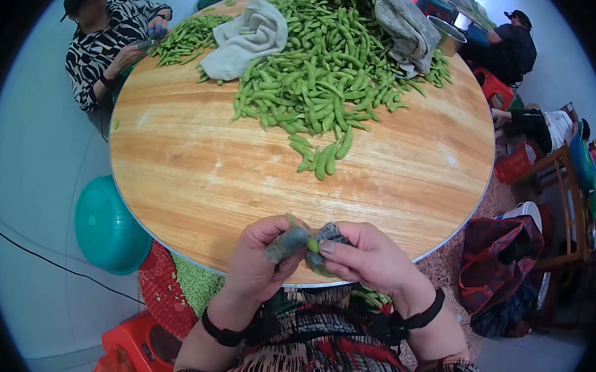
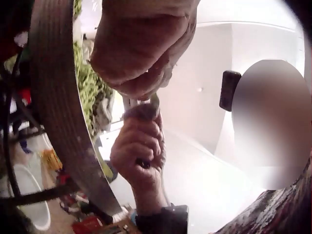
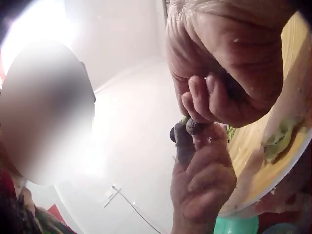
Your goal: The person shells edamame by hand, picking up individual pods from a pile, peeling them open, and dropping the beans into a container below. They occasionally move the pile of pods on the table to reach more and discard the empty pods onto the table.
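Close over the near table edge, both hands hold one green bean pod (image 1: 313, 245) between them. The left hand (image 1: 254, 255) grips it from the left, with a grey cover (image 1: 286, 245) over the thumb. From the right, the right hand (image 1: 372, 262) pinches it between its bare thumb and an index finger in a dark patterned cover (image 1: 331, 234). In the right wrist view, a green husk (image 3: 282, 141) lies on the table near the rim. Ahead of the hands, several loose pods (image 1: 323, 161) lie at the front of a large pile of pods (image 1: 318, 85).
A white cloth (image 1: 247, 41) and a grey cloth (image 1: 404, 32) lie on the pile on the round wooden table (image 1: 177, 151). Below its edge are shelled beans (image 1: 196, 282) in a red basket (image 1: 162, 293), a red stool (image 1: 135, 340) and a teal basin (image 1: 108, 225). Another person (image 1: 109, 38) sits far left.
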Demonstrator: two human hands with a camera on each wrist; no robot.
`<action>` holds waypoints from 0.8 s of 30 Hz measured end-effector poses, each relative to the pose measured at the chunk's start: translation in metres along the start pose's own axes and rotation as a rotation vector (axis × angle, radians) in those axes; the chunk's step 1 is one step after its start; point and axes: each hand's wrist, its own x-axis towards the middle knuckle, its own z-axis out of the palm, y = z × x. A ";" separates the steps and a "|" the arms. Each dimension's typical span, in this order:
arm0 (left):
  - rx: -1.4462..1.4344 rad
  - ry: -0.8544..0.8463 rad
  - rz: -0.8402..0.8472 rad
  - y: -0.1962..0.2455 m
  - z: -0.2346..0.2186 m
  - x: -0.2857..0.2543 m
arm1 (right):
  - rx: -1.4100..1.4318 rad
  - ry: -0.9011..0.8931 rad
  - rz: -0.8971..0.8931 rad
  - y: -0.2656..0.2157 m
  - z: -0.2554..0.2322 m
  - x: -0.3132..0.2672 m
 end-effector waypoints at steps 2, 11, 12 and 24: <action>0.030 0.129 0.108 -0.006 0.004 0.007 | -0.044 -0.057 -0.108 0.005 -0.003 -0.005; 0.410 0.162 0.311 -0.015 0.016 0.012 | -0.173 -0.023 -0.245 0.017 -0.012 -0.007; 0.410 0.164 0.311 -0.013 0.016 0.011 | 0.024 -0.065 -0.157 0.016 -0.011 -0.008; 0.485 0.129 0.330 -0.022 0.020 0.010 | -0.153 0.146 -0.189 0.022 -0.002 0.002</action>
